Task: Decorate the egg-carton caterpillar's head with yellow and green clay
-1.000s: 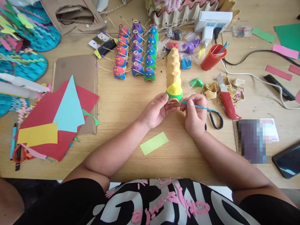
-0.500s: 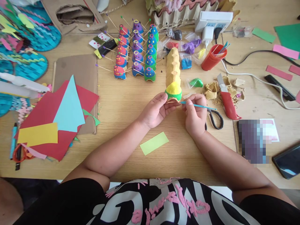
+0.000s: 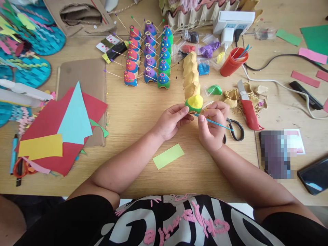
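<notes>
My left hand (image 3: 172,123) grips the near end of an egg carton strip (image 3: 191,73), a row of bumpy tan cups pointing away from me. Yellow clay (image 3: 196,100) caps its nearest cup, with a green clay band around the lower edge. Between the fingers of my right hand (image 3: 214,128) is a thin blue clay tool (image 3: 217,123), its tip at the underside of the green edge. That tip's exact contact is hard to make out. Behind my right hand lie black-handled scissors (image 3: 238,131), partly covered. A light green paper strip (image 3: 168,156) lies below my hands.
Three rows of painted carton caterpillars (image 3: 150,54) with stick feelers stand beyond my left hand. A red cup (image 3: 232,63) holds blue tools. To the right lies a red-handled cutter (image 3: 248,109), blade exposed, beside carton scraps. Coloured paper (image 3: 74,116) and cardboard lie left.
The strip's near end has shifted right and turned, showing more of the yellow cap. My right hand has moved slightly left, and the blue tool now slants more steeply.
</notes>
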Demonstrator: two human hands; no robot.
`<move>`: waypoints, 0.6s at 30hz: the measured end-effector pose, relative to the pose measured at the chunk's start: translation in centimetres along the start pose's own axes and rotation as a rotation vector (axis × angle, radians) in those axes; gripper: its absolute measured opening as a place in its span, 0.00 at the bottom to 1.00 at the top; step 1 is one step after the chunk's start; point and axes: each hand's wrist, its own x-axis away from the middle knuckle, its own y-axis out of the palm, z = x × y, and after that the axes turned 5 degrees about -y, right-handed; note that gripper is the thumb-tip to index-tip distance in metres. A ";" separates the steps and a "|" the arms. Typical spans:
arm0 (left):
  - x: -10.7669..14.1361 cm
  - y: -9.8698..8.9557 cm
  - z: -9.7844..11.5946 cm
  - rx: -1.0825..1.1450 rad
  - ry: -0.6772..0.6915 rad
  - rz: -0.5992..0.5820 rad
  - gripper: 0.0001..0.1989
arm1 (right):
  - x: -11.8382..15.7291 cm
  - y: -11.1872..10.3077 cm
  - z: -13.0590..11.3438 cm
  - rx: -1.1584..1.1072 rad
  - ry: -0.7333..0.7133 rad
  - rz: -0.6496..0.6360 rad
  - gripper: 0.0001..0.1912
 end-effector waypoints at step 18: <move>0.2 0.1 0.1 0.030 -0.069 0.016 0.10 | 0.0 0.3 0.0 0.067 -0.015 0.037 0.12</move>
